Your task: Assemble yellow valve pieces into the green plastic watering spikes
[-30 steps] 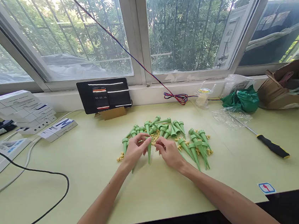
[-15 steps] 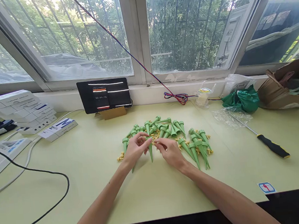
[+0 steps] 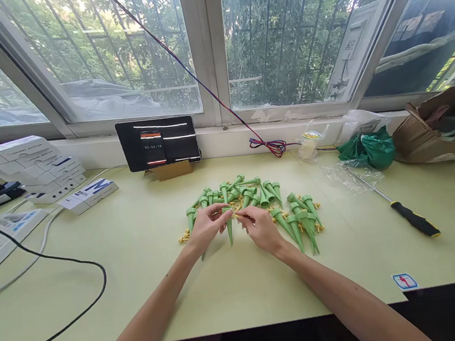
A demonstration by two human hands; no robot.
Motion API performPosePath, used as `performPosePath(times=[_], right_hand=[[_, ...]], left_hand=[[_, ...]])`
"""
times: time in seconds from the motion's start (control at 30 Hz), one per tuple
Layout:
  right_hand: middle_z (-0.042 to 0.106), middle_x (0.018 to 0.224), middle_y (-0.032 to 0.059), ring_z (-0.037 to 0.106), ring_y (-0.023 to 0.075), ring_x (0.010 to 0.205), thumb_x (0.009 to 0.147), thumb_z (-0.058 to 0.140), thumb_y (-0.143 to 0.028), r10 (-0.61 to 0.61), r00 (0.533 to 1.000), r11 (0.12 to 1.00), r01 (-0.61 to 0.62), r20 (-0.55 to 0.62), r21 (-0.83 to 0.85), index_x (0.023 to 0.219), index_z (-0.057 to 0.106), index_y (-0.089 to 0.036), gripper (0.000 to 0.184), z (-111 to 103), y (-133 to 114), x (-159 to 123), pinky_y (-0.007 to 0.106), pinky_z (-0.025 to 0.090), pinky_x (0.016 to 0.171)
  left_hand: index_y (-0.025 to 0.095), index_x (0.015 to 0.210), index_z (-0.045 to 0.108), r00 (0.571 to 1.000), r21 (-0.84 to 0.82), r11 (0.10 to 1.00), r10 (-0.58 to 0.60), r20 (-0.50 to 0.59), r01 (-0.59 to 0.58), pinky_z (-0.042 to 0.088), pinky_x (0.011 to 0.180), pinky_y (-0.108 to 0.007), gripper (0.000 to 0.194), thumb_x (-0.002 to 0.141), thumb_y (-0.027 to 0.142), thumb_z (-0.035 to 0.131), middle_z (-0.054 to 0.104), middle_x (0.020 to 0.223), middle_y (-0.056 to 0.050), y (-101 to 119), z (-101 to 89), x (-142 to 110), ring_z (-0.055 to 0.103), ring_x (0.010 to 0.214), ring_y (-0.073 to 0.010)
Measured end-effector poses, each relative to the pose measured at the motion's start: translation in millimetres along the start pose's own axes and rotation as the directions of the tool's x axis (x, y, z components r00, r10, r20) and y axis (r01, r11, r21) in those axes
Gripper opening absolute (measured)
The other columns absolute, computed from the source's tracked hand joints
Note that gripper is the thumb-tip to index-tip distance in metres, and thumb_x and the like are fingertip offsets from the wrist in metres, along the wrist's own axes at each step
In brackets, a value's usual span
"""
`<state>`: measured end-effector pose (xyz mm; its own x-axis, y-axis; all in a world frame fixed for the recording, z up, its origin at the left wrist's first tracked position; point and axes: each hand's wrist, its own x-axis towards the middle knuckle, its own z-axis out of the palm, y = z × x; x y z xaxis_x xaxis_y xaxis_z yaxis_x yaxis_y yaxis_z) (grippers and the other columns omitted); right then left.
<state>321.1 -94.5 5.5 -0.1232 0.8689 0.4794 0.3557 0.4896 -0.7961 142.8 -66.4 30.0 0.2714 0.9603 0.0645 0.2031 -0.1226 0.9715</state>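
My left hand [image 3: 208,228] pinches a green plastic watering spike [image 3: 229,232] near its capped top, its point hanging down. Close on the right, my right hand [image 3: 261,230] has thumb and forefinger pressed together on a small yellow valve [image 3: 236,216], mostly covered by the fingertips, beside the spike's cap. Behind both hands lies a heap of green watering spikes [image 3: 250,192] with yellow valves among them. More spikes [image 3: 307,228] lie to the right of my right hand, and a few yellow valves [image 3: 184,237] sit left of my left hand.
A screwdriver [image 3: 413,219] lies at right, near a green bag [image 3: 371,149] and a cardboard box [image 3: 423,139]. A tablet [image 3: 184,142] leans at the back. White boxes [image 3: 40,163], a power strip [image 3: 14,228] and a black cable [image 3: 78,263] occupy the left.
My right hand has shifted very slightly, the yellow valve still at its fingertips. My left hand keeps the spike in the same place; the view has tilted a little.
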Motion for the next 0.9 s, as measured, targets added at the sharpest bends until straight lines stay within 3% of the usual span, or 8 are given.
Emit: performPosePath(times=[0.37,0.67,0.9], right_hand=[[0.059,0.065,0.0003,0.05,0.0128,0.056,0.097,0.046,-0.023,0.03,0.996,0.999,-0.026,0.087,-0.048,0.074,0.06,-0.017,0.028,-3.6,-1.1,-1.1,0.025,0.037,0.059],[0.051,0.06,-0.0015,0.045,0.0125,0.054,0.099,0.041,-0.028,0.06,0.994,0.996,-0.053,0.095,-0.076,0.066,0.047,-0.02,0.035,-4.9,-2.2,0.9,0.025,0.033,0.057],[0.048,0.056,-0.0026,0.043,0.0127,0.051,0.1,0.039,-0.033,0.081,0.991,0.994,-0.073,0.104,-0.081,0.071,0.053,-0.019,0.036,-5.5,0.4,0.1,0.025,0.033,0.056]], left_hand=[[0.017,0.098,0.068,1.0,0.009,1.0,0.023,-0.004,-0.023,0.035,0.047,-0.023,0.037,0.078,0.048,0.072,0.049,0.056,0.004,1.9,4.8,-2.1,0.046,0.048,-0.0102],[0.018,0.098,0.068,1.0,-0.025,1.0,-0.005,0.016,0.005,0.043,0.055,-0.025,0.036,0.081,0.05,0.068,0.055,0.06,0.003,5.4,5.6,-2.6,0.05,0.049,-0.0108],[0.018,0.1,0.066,0.999,-0.021,1.0,-0.015,0.031,0.015,0.043,0.056,-0.026,0.038,0.082,0.051,0.067,0.055,0.059,0.004,4.3,5.5,-2.4,0.052,0.05,-0.012]])
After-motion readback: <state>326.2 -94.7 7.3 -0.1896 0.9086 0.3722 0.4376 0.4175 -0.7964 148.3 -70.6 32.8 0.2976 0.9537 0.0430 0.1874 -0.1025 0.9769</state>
